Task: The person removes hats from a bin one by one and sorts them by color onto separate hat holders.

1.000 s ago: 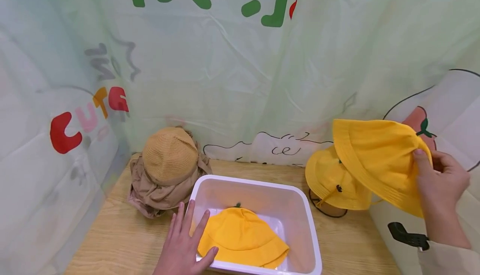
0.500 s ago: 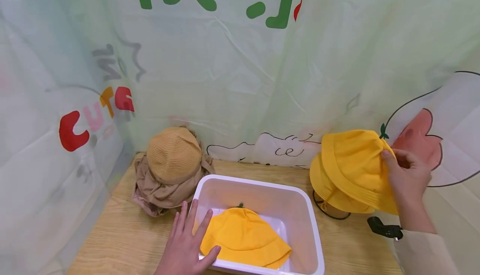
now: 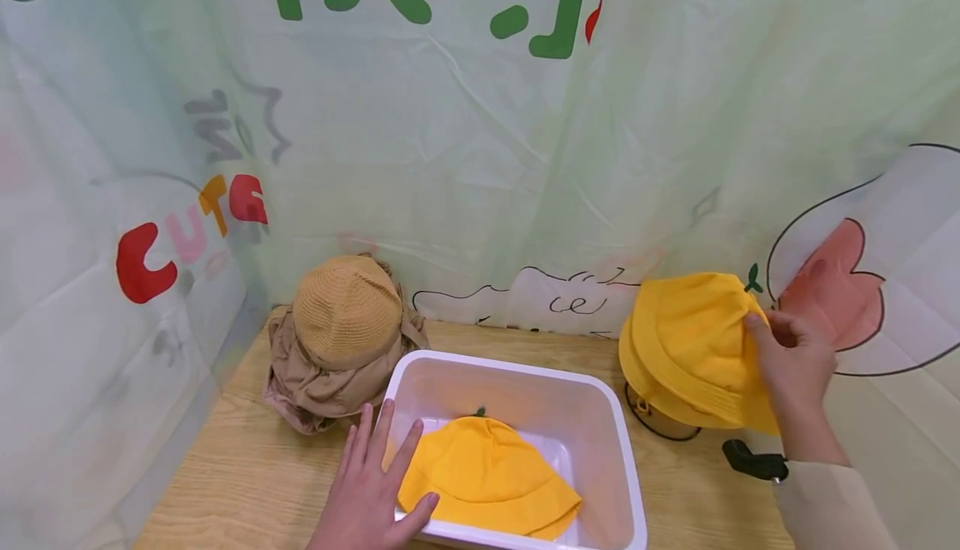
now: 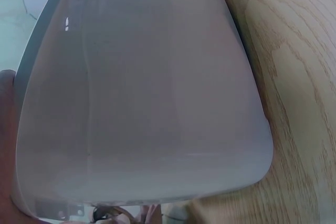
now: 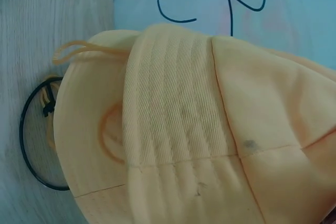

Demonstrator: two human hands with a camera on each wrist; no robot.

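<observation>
At the right of the head view my right hand [image 3: 797, 360] pinches the crown of a yellow bucket hat [image 3: 701, 337] that has a small green sprout on top. This hat overlaps a second yellow hat [image 5: 86, 156], whose brim and drawstring show beneath it in the right wrist view. My left hand [image 3: 371, 483] lies with fingers spread over the left rim of a white plastic bin [image 3: 626, 458]. Inside the bin is another yellow hat [image 3: 487, 475], lying flattened, also with a green sprout. The bin's outer side wall [image 4: 142, 87] fills most of the left wrist view.
Left of the bin, a tan woven hat [image 3: 348, 308] sits on a crumpled brown cloth hat [image 3: 322, 383]. A black ring [image 5: 23, 140] shows under the right-hand hats on the wooden table [image 3: 217, 467]. A printed curtain [image 3: 450, 158] hangs behind and along both sides.
My right hand has moved left and down with the yellow hat, bringing it over the other yellow hat at the right. The left hand stays on the bin.
</observation>
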